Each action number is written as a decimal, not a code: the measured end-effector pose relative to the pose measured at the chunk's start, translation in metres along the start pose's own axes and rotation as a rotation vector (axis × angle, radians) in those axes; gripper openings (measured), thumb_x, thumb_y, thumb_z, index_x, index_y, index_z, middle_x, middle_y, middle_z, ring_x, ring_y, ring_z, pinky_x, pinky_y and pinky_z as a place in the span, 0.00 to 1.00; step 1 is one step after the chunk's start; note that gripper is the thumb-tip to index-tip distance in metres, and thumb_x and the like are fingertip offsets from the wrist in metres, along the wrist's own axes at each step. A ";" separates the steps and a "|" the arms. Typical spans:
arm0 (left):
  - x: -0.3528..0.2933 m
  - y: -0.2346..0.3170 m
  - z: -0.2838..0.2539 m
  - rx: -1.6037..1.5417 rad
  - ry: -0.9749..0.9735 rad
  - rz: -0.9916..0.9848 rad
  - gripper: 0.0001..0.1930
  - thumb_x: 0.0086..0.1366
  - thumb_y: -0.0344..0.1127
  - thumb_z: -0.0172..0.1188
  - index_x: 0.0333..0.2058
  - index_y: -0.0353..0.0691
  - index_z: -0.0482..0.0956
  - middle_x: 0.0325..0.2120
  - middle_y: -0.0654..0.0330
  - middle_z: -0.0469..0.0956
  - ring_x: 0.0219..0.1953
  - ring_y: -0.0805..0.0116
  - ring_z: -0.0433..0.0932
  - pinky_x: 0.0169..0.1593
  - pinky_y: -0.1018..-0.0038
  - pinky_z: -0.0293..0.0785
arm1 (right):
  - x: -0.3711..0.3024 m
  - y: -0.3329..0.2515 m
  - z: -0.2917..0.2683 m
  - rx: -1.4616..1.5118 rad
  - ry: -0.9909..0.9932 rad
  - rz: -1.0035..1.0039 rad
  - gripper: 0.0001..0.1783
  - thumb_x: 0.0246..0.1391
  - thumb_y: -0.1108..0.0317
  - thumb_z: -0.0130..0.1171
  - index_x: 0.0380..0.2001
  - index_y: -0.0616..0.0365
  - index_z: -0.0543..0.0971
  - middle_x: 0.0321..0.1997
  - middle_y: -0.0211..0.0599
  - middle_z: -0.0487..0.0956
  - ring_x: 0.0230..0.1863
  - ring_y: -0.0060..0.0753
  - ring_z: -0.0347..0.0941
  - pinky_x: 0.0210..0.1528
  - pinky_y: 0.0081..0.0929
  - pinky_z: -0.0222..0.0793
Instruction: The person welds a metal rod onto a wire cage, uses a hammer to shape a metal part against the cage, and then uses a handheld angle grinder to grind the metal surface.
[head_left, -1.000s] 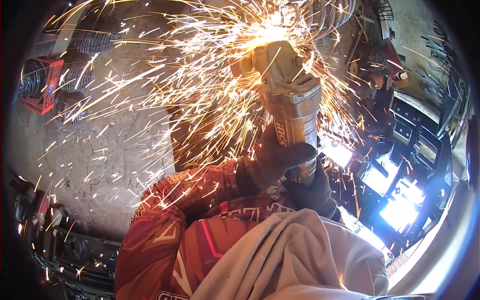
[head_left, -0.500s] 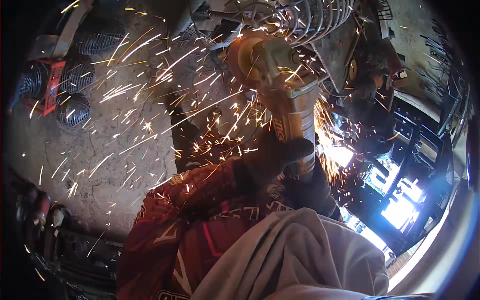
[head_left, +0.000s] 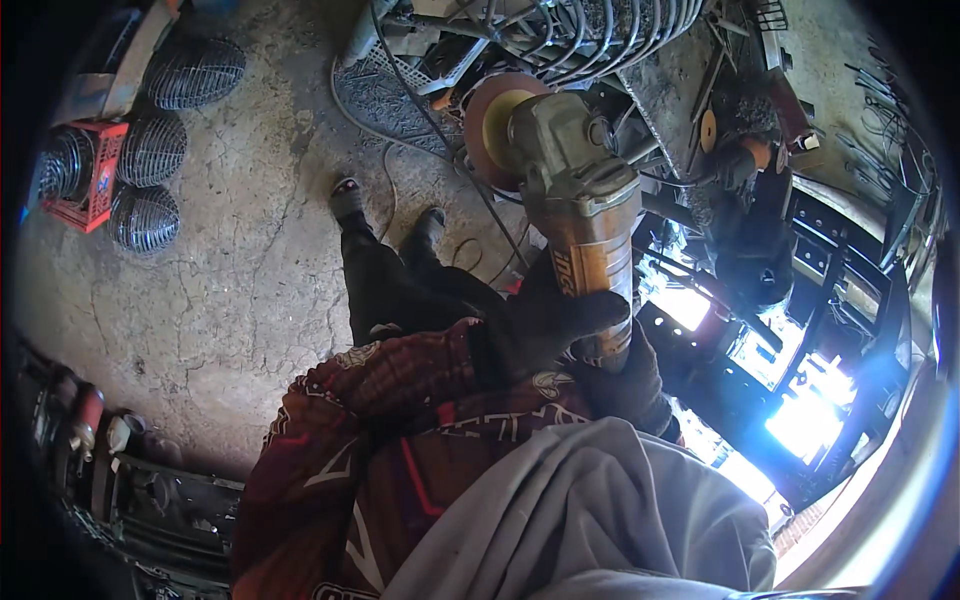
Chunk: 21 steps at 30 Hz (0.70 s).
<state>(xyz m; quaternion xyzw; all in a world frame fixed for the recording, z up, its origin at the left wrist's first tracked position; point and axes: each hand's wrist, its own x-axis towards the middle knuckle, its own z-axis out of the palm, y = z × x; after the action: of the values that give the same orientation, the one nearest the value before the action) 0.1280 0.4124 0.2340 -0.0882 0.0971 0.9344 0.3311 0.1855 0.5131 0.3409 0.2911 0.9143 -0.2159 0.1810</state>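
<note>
Both my gloved hands grip an angle grinder [head_left: 580, 205] with a grey-green head and an orange-yellow body. My left hand [head_left: 540, 325] in a black glove wraps the body from the left. Lower on the handle, my right hand [head_left: 625, 385] in a black glove closes around it from behind. The grinder's round disc [head_left: 492, 125] is lifted off the metal and faces up, with no sparks. Beyond the disc lies curved metal rod work [head_left: 600, 35]. My legs and dark shoes [head_left: 385, 215] stand on the cracked concrete floor [head_left: 230, 260].
Several wire mesh baskets [head_left: 150, 150] and a red crate [head_left: 85, 175] sit at the upper left. Another person [head_left: 755, 215] crouches at the right with a second grinder. Dark steel frames [head_left: 850, 300] and a bright glare fill the right side. A black cable [head_left: 450, 150] runs over the floor.
The shower of sparks has stopped. The grinder has come up off the metal, and its disc is now plainly visible.
</note>
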 end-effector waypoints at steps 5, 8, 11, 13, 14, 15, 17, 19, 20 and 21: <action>0.005 -0.003 0.003 -0.045 0.005 0.009 0.30 0.53 0.28 0.68 0.55 0.37 0.69 0.44 0.56 0.76 0.47 0.64 0.78 0.51 0.65 0.78 | -0.003 0.003 0.010 -0.098 0.173 -0.026 0.40 0.28 0.56 0.83 0.51 0.51 0.79 0.39 0.39 0.85 0.40 0.35 0.84 0.43 0.33 0.79; 0.007 -0.009 0.005 -0.114 0.020 0.029 0.30 0.53 0.27 0.69 0.55 0.37 0.69 0.44 0.57 0.77 0.46 0.64 0.79 0.50 0.65 0.78 | -0.003 0.009 0.014 -0.164 0.241 -0.041 0.40 0.26 0.57 0.84 0.49 0.51 0.80 0.38 0.39 0.85 0.39 0.35 0.84 0.42 0.33 0.79; 0.009 -0.006 0.004 -0.092 0.006 0.000 0.30 0.53 0.27 0.69 0.54 0.37 0.69 0.43 0.57 0.77 0.45 0.64 0.79 0.49 0.66 0.79 | 0.001 0.006 0.012 -0.071 0.217 -0.046 0.40 0.26 0.59 0.84 0.49 0.53 0.80 0.38 0.39 0.85 0.39 0.34 0.84 0.42 0.33 0.79; 0.008 -0.006 0.004 -0.061 0.018 -0.006 0.29 0.53 0.27 0.69 0.54 0.37 0.69 0.43 0.57 0.77 0.45 0.64 0.79 0.49 0.66 0.79 | 0.005 0.003 0.007 0.047 0.147 -0.057 0.40 0.27 0.61 0.83 0.50 0.53 0.79 0.38 0.39 0.85 0.40 0.34 0.84 0.43 0.33 0.79; 0.008 -0.005 0.004 -0.046 0.024 -0.009 0.29 0.53 0.28 0.69 0.54 0.37 0.69 0.43 0.57 0.77 0.45 0.64 0.79 0.49 0.66 0.79 | 0.006 0.003 0.003 0.111 0.102 -0.065 0.40 0.28 0.62 0.83 0.50 0.54 0.79 0.38 0.39 0.85 0.40 0.34 0.84 0.43 0.32 0.79; 0.008 -0.004 0.004 -0.040 0.026 -0.014 0.29 0.53 0.28 0.69 0.54 0.36 0.69 0.43 0.57 0.77 0.45 0.64 0.79 0.49 0.66 0.79 | 0.007 0.007 0.001 0.070 0.075 -0.080 0.39 0.29 0.63 0.83 0.51 0.54 0.78 0.38 0.39 0.85 0.40 0.34 0.84 0.44 0.33 0.80; 0.008 -0.002 0.005 -0.028 0.032 -0.023 0.29 0.53 0.28 0.69 0.54 0.36 0.69 0.43 0.57 0.77 0.45 0.64 0.79 0.49 0.66 0.79 | 0.009 0.015 -0.001 0.032 0.021 -0.096 0.39 0.31 0.64 0.82 0.51 0.55 0.78 0.38 0.39 0.85 0.41 0.34 0.84 0.44 0.33 0.80; 0.009 -0.006 0.004 -0.038 0.025 0.003 0.30 0.53 0.29 0.69 0.55 0.36 0.68 0.43 0.57 0.77 0.45 0.64 0.79 0.49 0.66 0.78 | 0.011 0.012 -0.004 0.084 -0.032 -0.090 0.38 0.32 0.65 0.82 0.51 0.55 0.78 0.39 0.40 0.85 0.41 0.34 0.84 0.45 0.33 0.80; 0.010 -0.008 0.003 -0.042 0.021 0.016 0.30 0.53 0.29 0.69 0.55 0.36 0.68 0.43 0.57 0.77 0.45 0.64 0.79 0.49 0.65 0.78 | 0.011 0.008 -0.005 0.095 -0.031 -0.079 0.38 0.32 0.65 0.82 0.51 0.55 0.78 0.39 0.40 0.85 0.41 0.34 0.84 0.46 0.33 0.80; 0.010 -0.009 0.002 -0.032 0.017 0.006 0.31 0.53 0.29 0.69 0.55 0.36 0.68 0.44 0.57 0.76 0.46 0.64 0.79 0.49 0.65 0.78 | 0.011 0.004 -0.006 0.106 -0.031 -0.066 0.38 0.32 0.65 0.82 0.51 0.55 0.78 0.39 0.40 0.85 0.42 0.34 0.84 0.46 0.33 0.79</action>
<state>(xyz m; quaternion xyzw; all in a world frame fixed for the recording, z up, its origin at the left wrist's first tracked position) 0.1257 0.4257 0.2330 -0.1011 0.0850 0.9361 0.3260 0.1782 0.5242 0.3395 0.2664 0.9078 -0.2744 0.1720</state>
